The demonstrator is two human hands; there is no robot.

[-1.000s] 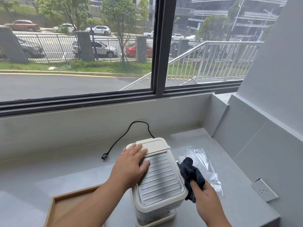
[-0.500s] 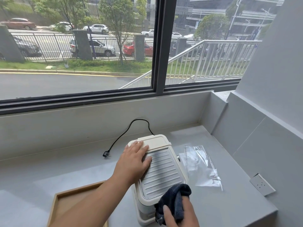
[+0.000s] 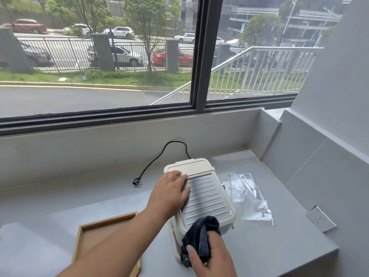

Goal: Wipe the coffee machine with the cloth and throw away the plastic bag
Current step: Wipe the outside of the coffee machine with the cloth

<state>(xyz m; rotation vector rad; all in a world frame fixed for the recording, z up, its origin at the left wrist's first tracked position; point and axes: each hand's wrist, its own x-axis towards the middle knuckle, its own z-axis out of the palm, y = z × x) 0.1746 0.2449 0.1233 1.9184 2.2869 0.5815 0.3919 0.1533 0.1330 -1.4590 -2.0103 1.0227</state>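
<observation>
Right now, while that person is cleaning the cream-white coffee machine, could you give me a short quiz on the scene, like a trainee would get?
1. True or false: the left hand rests on top of the cream-white coffee machine.
2. Which hand grips the dark blue cloth? A) the left hand B) the right hand C) neither
3. What lies on the grey counter just right of the machine?
Key: 1 true; 2 B; 3 the clear plastic bag.
</observation>
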